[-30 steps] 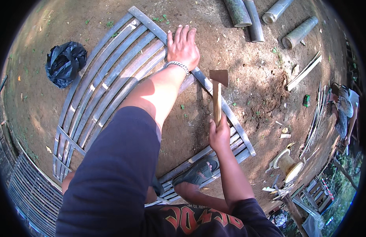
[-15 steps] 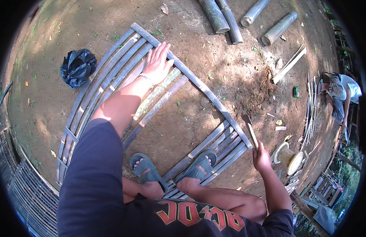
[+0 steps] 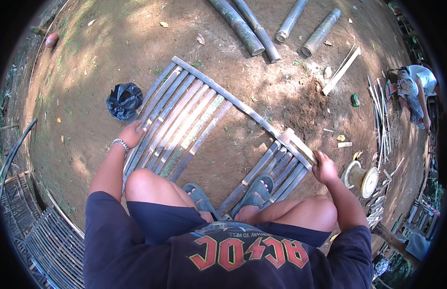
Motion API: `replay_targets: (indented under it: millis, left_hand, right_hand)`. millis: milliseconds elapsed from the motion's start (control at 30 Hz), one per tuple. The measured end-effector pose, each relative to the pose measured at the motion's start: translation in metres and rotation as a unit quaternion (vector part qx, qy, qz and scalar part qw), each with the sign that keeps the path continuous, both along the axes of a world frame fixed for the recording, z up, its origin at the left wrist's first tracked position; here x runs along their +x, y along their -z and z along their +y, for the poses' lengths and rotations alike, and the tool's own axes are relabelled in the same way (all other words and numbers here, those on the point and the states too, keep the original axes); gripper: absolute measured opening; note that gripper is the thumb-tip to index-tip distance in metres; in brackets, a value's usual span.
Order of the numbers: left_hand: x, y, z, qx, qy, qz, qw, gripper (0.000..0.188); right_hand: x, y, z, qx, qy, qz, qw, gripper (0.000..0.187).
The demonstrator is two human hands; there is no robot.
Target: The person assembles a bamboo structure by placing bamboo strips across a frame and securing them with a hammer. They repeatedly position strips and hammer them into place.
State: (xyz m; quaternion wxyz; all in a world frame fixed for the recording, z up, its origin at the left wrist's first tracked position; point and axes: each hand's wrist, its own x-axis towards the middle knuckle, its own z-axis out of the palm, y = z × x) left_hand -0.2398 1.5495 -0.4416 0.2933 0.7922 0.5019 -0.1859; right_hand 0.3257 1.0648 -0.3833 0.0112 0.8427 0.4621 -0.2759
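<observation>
Gripping, the right hand [image 3: 325, 168] partly hides a blurred hatchet [image 3: 303, 148].

I occupy an outdoor work yard [image 3: 136, 43]: bare earth [image 3: 218, 149], 4 bamboo poles [image 3: 322, 32], split strips [image 3: 379, 118], a slatted frame [image 3: 240, 106] before me.

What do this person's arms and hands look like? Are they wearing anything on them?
The left hand and right hand are bare, with no gloves. A silvery chain bracelet goes around the left wrist; none shows on the right. The dark sleeves are short and look plain, so the forearms are uncovered.
</observation>
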Motion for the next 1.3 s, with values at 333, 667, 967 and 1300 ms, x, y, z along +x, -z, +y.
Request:
replay_targets:
  millis: [333,667,967,1300]
  left_hand:
    - [0.200,-0.110,-0.166,-0.254,0.048,-0.414,0.873,0.049]
    - [0.193,-0.039,-0.206,-0.343,0.265,-0.093,0.896,0.038]
    - [0.194,-0.036,-0.201,-0.364,0.254,-0.092,0.891,0.038]
    - [0.194,-0.024,-0.199,-0.366,0.265,-0.102,0.886,0.041]
  right_hand:
    - [-0.123,0.058,0.176,-0.033,-0.144,0.073,0.986,0.053]
    - [-0.279,0.154,0.195,-0.009,0.040,0.209,0.977,0.038]
    - [-0.252,0.138,0.191,-0.055,-0.010,0.186,0.981,0.052]
    - [-0.249,0.143,0.197,0.016,0.076,0.195,0.978,0.042]
